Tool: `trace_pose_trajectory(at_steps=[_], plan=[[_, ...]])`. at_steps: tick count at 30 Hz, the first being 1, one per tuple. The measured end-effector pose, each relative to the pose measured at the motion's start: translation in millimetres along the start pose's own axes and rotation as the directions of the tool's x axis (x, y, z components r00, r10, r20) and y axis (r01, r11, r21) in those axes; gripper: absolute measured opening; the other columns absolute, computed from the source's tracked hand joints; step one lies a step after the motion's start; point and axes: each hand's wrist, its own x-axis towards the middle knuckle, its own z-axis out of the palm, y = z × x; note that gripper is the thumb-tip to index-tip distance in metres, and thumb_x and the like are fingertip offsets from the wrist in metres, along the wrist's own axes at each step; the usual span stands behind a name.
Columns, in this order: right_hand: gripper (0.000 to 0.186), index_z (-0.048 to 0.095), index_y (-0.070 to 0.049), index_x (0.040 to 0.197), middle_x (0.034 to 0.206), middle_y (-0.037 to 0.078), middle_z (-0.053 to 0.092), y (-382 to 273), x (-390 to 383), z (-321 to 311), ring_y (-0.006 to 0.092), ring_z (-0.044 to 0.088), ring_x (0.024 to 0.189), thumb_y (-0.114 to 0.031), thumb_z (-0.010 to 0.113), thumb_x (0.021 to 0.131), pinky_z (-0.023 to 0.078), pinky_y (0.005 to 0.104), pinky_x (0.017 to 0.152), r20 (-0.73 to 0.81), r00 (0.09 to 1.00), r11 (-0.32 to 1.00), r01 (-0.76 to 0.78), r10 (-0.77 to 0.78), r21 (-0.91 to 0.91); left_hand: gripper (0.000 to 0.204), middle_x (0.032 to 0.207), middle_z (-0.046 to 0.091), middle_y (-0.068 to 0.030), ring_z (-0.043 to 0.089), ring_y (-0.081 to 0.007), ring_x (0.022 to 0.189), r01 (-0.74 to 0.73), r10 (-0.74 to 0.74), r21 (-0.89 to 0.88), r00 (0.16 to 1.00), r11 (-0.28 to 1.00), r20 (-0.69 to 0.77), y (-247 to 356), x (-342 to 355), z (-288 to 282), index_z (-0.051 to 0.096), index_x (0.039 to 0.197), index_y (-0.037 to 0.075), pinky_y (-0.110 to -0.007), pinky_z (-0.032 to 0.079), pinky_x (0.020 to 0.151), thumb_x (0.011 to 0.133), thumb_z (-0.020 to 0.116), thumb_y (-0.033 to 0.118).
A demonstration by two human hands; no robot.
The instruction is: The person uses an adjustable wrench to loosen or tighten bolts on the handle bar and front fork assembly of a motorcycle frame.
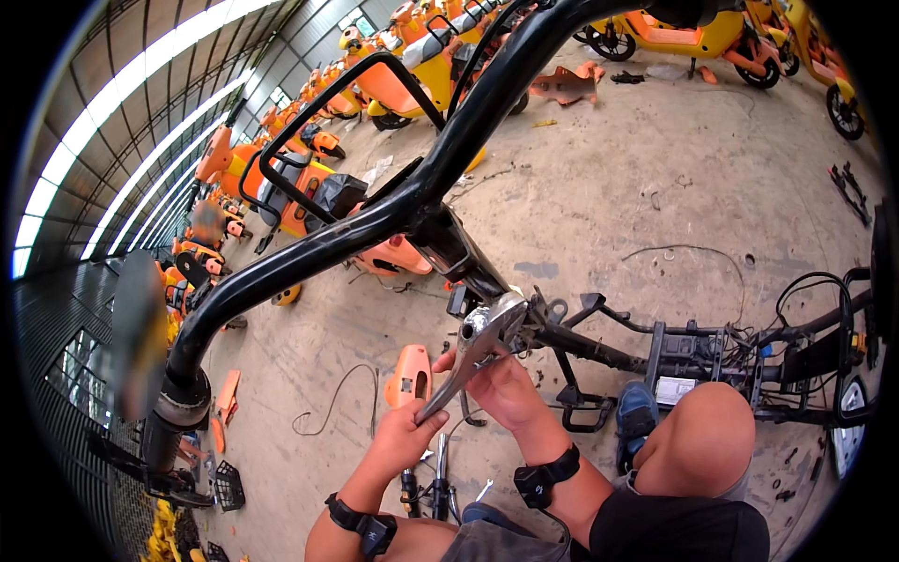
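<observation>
Black handlebar is the closest thing to the lens, a fat glossy tube bending from the left side of the frame up past top centre. Its stem runs down to the middle, and that's where the silver adjustable wrench is, head up against the steering column, handle slanting down-left.

Both hands are on the tool. Left hand has its grip closed around the handle's lower end, while the right hand is clamped on it farther up near the head, fingertips poking out on the handle's left side. Each forearm wears a black strap with a little box on it.

Stripped scooter frame stretches off to the right edge, wiring and all, just above a bent knee and a blue shoe. Left of the wrench, an orange body panel sits near a thin cable on the concrete floor. Orange-and-yellow scooters fill the top of the frame.
</observation>
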Motion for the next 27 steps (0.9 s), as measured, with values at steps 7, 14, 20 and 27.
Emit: trace_pose_trajectory(at_steps=[7, 14, 20, 27], plan=[[0.050, 0.055, -0.006, 0.115, 0.109, 0.010, 0.061, 4, 2, -9, 0.0242, 0.051, 0.114, -0.045, 0.058, 0.085, 0.042, 0.0398, 0.096, -0.036, 0.999, 0.999, -0.030, 0.029, -0.029, 0.033, 0.064, 0.053, -0.0095, 0.050, -0.0183, 0.059, -0.012, 0.012, 0.023, 1.000, 1.000, -0.010, 2, 4, -4, 0.059, 0.083, 0.001, -0.033, 0.041, 0.057, 0.085, 0.067, 0.033], [0.053, 0.054, -0.003, 0.120, 0.118, 0.010, 0.060, 17, 5, 0, 0.0195, 0.055, 0.110, -0.042, 0.061, 0.084, 0.040, 0.0364, 0.098, -0.057, 0.997, 0.989, 0.062, -0.055, 0.131, 0.031, 0.064, 0.052, -0.0092, 0.049, -0.0178, 0.059, -0.037, 0.037, 0.022, 0.999, 0.999, -0.024, 3, 7, -8, 0.059, 0.082, 0.001, -0.033, 0.041, 0.057, 0.084, 0.067, 0.031], [0.052, 0.055, -0.004, 0.119, 0.119, 0.012, 0.059, 19, 7, 2, 0.0190, 0.055, 0.109, -0.042, 0.062, 0.084, 0.039, 0.0361, 0.099, -0.067, 0.996, 0.981, 0.067, -0.056, 0.181, 0.027, 0.066, 0.057, -0.0038, 0.054, -0.0113, 0.063, 0.021, -0.016, -0.135, 0.999, 0.991, 0.035, -6, 12, -12, 0.061, 0.087, 0.002, -0.028, 0.044, 0.058, 0.084, 0.068, 0.027], [0.046, 0.059, -0.003, 0.111, 0.114, 0.008, 0.060, 21, 7, 12, 0.0225, 0.052, 0.113, -0.038, 0.064, 0.082, 0.038, 0.0391, 0.101, -0.142, 0.989, 0.965, 0.076, -0.040, 0.252, 0.025, 0.070, 0.060, -0.0022, 0.055, -0.0093, 0.066, 0.073, -0.058, -0.173, 0.994, 0.982, 0.088, -34, 2, -20, 0.063, 0.092, 0.001, -0.026, 0.046, 0.061, 0.083, 0.069, 0.024]])
